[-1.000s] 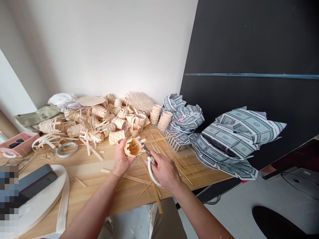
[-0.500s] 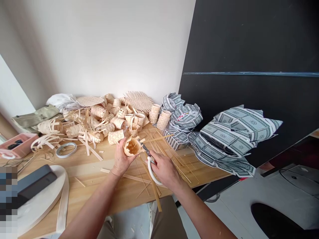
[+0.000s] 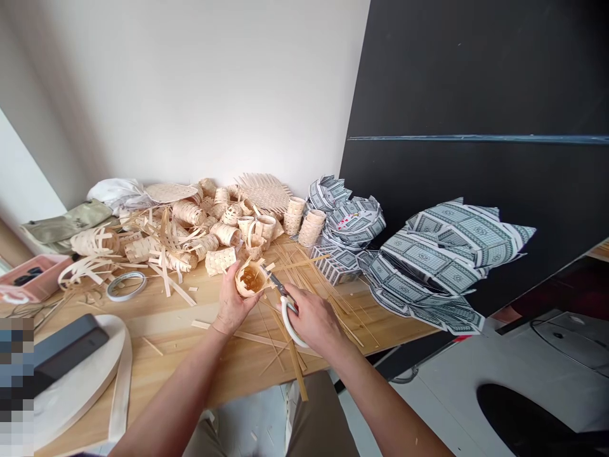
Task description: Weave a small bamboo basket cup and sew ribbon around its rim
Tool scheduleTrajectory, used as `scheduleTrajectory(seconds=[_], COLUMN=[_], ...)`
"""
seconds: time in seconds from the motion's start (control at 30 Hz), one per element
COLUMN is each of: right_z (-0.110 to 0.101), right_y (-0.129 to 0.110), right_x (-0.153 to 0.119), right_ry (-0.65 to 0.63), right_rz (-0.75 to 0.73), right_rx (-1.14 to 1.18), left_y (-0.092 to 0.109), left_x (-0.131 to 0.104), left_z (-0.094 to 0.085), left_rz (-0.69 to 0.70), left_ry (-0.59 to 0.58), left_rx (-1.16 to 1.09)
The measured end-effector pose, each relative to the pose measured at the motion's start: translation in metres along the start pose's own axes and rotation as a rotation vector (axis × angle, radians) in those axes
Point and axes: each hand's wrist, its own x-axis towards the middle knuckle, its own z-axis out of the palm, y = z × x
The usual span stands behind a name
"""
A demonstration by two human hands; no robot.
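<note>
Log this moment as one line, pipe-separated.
left hand: holds woven cup | right hand: holds white-handled scissors, blades beside cup's rim | nearby: woven cylinders, loose strips on wooden table

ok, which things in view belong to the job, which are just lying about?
In use:
woven cup, in the left hand
scissors, in the right hand, blades by the cup's rim

Lying about, apparently:
tape roll
pink bin
olive cloth
patterned card pieces

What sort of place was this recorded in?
Probably a small handicraft workspace: a light-brown wooden table bears many pale woven cylindrical containers and loose straw-coloured flat strips, and the right hand holds white-handled scissors with dark blades.
</note>
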Motion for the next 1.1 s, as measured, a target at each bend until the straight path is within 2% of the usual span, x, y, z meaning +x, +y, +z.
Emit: scheduleTrajectory(seconds=[0.27,0.5,0.67,0.87,1.1], right_z=[-0.001,-0.006,-0.001,0.011,0.01], right_y=[-0.005,-0.011,-0.011,-0.017,-0.024], right_x=[0.001,0.004,-0.001,-0.012,-0.018], right_ry=[-0.01,-0.014,0.009,-0.019,-0.064], right_rz=[0.052,0.055,-0.05,-0.11,-0.132], right_rx=[-0.013,0.037,0.138,0.245,0.266], left_y=[-0.002,0.002,0.011,0.018,0.017], left_x=[-0.002,0.01,0.014,-0.001,-0.012], left_z=[0.0,-0.004,-0.022,-0.046,-0.056], left_rz=[-0.011,0.009,-0.003,-0.029,-0.033], left_ry=[-0.043,-0.046,-0.102,-0.135,-0.131], left_rx=[0.001,0.05,0.087,0.172,0.214])
